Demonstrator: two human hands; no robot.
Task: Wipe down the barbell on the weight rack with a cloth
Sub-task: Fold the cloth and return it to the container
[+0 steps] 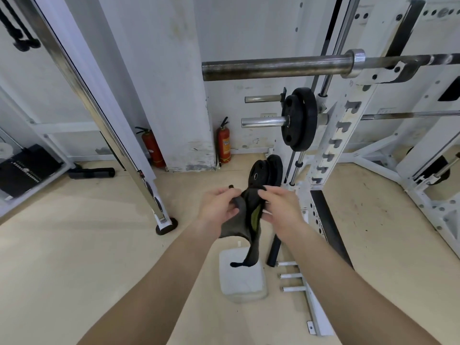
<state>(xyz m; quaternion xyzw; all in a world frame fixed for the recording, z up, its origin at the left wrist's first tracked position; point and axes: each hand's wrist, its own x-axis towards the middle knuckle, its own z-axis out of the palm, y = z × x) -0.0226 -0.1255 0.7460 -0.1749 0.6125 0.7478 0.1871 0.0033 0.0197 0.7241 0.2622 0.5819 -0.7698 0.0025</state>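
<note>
- The cloth (pixel 245 215), dark with a yellow-green patch, is held at the middle of the view, with a strip hanging toward 6 o'clock.
- Its left edge is gripped by the curled fingers of the left hand (pixel 219 207). Its upper right edge is pinched by the fingers of the right hand (pixel 281 207).
- The barbell (pixel 273 67) is seen at 1 o'clock from the hands, well above them, lying level on the weight rack (pixel 348 135). Its bare end points toward 9 o'clock, with open air around it.
- The way up is partly taken by weight plates (pixel 300 118) on pegs at 1 o'clock, and lower plates (pixel 265 171) stand just beyond the cloth at 12 o'clock.
- A slanted chrome bar (pixel 82 95) is set from 10 o'clock down to the floor (pixel 74 257) at 9 o'clock.
- A fire extinguisher (pixel 224 143) is stood against the wall at 12 o'clock.
- A pale block (pixel 242 282) is seen on the floor at 6 o'clock, and a black roller (pixel 273 250) lies just beside it.
</note>
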